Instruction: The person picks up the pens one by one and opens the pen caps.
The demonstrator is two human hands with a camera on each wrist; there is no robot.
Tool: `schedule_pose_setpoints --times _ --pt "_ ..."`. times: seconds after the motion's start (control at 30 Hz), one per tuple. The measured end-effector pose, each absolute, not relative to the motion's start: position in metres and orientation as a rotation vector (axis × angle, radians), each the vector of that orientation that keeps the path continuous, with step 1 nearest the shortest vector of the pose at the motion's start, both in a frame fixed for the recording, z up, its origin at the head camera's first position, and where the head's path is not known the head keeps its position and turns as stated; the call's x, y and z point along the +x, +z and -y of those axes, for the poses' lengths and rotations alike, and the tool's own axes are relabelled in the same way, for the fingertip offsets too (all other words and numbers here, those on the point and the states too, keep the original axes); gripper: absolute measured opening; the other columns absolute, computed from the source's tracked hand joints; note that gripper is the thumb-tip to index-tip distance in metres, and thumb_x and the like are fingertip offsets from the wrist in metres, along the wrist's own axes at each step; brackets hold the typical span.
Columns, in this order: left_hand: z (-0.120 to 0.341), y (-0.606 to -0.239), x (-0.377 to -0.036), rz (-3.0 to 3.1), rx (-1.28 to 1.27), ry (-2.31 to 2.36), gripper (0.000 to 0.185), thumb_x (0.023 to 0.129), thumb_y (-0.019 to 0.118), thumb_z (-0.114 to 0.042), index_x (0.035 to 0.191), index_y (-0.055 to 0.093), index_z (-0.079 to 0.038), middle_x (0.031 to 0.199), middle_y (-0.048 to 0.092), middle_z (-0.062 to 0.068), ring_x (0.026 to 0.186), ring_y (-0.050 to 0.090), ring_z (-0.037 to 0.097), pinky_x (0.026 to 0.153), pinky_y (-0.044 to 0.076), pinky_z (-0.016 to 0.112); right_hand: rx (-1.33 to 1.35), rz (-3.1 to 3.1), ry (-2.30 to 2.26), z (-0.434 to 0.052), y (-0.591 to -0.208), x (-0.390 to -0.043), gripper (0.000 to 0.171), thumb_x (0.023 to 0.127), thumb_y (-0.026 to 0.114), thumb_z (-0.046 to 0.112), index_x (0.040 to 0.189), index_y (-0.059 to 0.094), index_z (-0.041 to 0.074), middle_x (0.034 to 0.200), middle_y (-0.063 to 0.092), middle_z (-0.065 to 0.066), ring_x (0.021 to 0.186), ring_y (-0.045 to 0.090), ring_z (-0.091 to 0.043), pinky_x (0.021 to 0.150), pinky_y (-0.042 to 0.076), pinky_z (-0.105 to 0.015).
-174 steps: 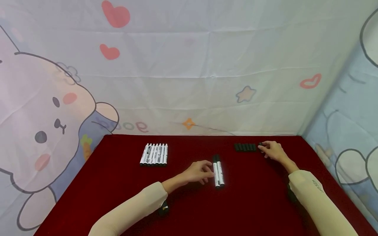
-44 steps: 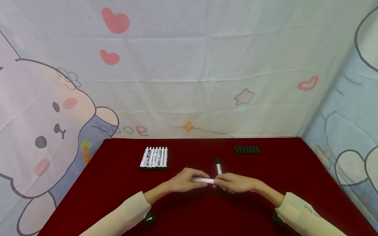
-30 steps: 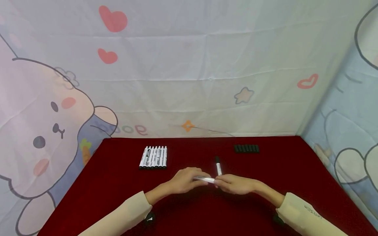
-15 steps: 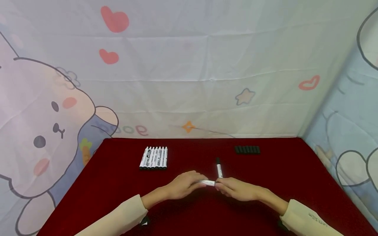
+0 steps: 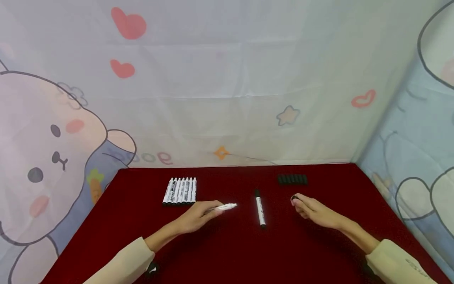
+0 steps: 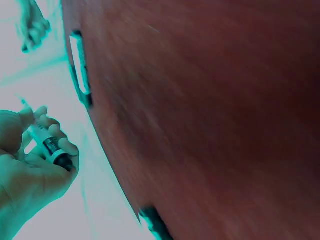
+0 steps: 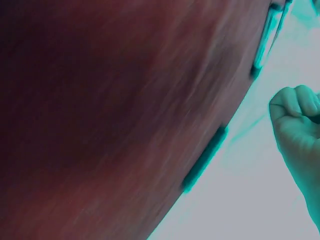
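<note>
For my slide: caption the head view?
Left hand holds uncapped marker; right hand pinches its cap.

Head view: bright, even, diffuse light with no evident single source; soft faint shadows lie under both forearms on the dark red felt tabletop [image 5: 227,252]. No glare. Backdrop lines bow slightly at the frame edges. Both wrist views carry a strong teal-magenta colour cast (whites read cyan) and heavy motion blur; the tabletop there is smeared, detail unreadable.
</note>
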State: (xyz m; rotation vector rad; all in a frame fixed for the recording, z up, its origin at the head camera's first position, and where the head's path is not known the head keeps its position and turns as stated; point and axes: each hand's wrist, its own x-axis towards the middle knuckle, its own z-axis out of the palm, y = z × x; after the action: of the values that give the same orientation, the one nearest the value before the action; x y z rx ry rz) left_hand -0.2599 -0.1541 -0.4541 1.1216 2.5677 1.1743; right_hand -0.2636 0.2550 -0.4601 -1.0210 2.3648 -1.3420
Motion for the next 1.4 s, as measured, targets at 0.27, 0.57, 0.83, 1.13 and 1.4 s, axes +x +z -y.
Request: schedule_pose_setpoints --times 0.27,0.57,0.83,1.13,1.4 --pt "0.134 -0.458 -0.259 -2.518 1.271 1.113 0.030 0.108 0.052 -0.015 0.133 0.064 -0.006 0.099 0.063 0.007 0.084 0.046 0.002 0.074 0.046 0.020 -0.964 -2.361 -1.095 -0.232 -0.457 -0.254 0.036 0.115 0.027 0.025 0.122 0.052 0.000 0.088 0.047 -0.002 0.076 0.045 -0.006 0.067 0.046 -0.024" --pt "0.128 -0.452 -0.255 -2.516 1.064 1.184 0.026 0.102 0.061 -0.009 0.125 0.068 0.001 0.105 0.074 0.019 0.077 0.062 0.011 0.068 0.051 0.017 -1.099 -2.413 -1.002 -0.231 -0.455 -0.254 0.034 0.112 0.042 0.022 0.133 0.058 0.002 0.123 0.066 -0.012 0.098 0.063 -0.013 0.084 0.055 -0.025" --pt "0.135 -0.446 -0.252 -2.520 0.877 1.243 0.029 0.099 0.066 -0.012 0.120 0.067 0.007 0.098 0.076 0.019 0.072 0.069 0.009 0.058 0.061 0.029 -1.151 -2.422 -0.993 -0.227 -0.457 -0.253 0.031 0.109 0.049 0.022 0.131 0.062 0.005 0.116 0.062 -0.005 0.092 0.053 -0.002 0.080 0.052 -0.022" --pt "0.141 -0.450 -0.251 -2.416 0.588 1.447 0.046 0.097 0.071 -0.020 0.132 0.060 0.009 0.101 0.073 0.021 0.062 0.065 0.010 0.050 0.060 0.035 -1.187 -2.465 -0.971 -0.223 -0.459 -0.251 0.035 0.108 0.053 0.027 0.132 0.065 0.005 0.118 0.061 -0.002 0.095 0.050 -0.001 0.083 0.050 -0.021" --pt "0.147 -0.451 -0.250 -2.380 0.509 1.531 0.053 0.097 0.071 -0.024 0.137 0.057 0.007 0.101 0.072 0.021 0.059 0.065 0.016 0.052 0.061 0.040 -1.176 -2.467 -0.956 -0.222 -0.464 -0.250 0.038 0.107 0.055 0.033 0.130 0.067 0.005 0.114 0.060 0.001 0.096 0.049 0.000 0.084 0.050 -0.020"
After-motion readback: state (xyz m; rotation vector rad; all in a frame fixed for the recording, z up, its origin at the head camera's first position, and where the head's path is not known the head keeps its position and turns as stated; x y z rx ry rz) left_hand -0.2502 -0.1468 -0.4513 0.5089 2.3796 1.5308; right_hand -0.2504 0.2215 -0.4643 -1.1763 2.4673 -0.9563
